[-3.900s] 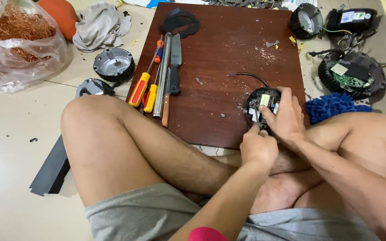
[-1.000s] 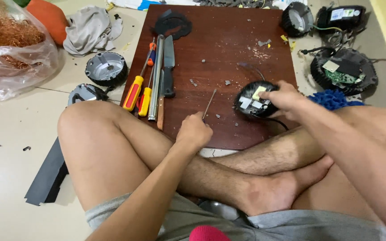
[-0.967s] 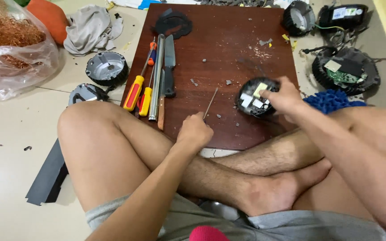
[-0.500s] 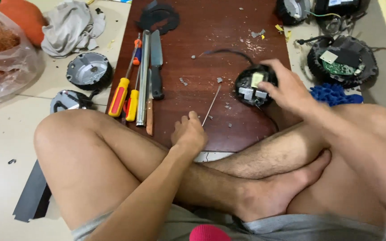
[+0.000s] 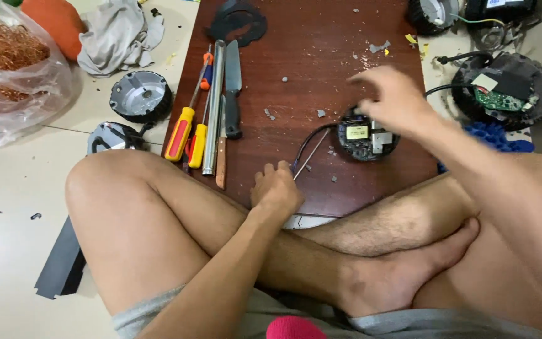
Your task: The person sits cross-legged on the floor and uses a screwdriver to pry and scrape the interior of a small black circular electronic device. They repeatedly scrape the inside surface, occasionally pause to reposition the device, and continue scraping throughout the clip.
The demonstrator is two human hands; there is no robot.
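Now the left hand [image 5: 276, 191] rests at the near edge of the dark red board [image 5: 321, 37], fingers curled shut around a thin metal tool [image 5: 312, 154] whose tip slants up toward the round black module [image 5: 366, 133]. Half a second earlier the right hand [image 5: 391, 100] lay cupped on that module; it has since lifted and hangs blurred just above its far rim, fingers loosely spread and holding nothing. The module lies on the board just right of the tool's tip, circuit parts upward, a black wire [image 5: 305, 139] curving from its left side. Left of the hands lie two yellow-handled screwdrivers [image 5: 182, 130], a steel tube [image 5: 213, 107] and a knife [image 5: 233, 88].
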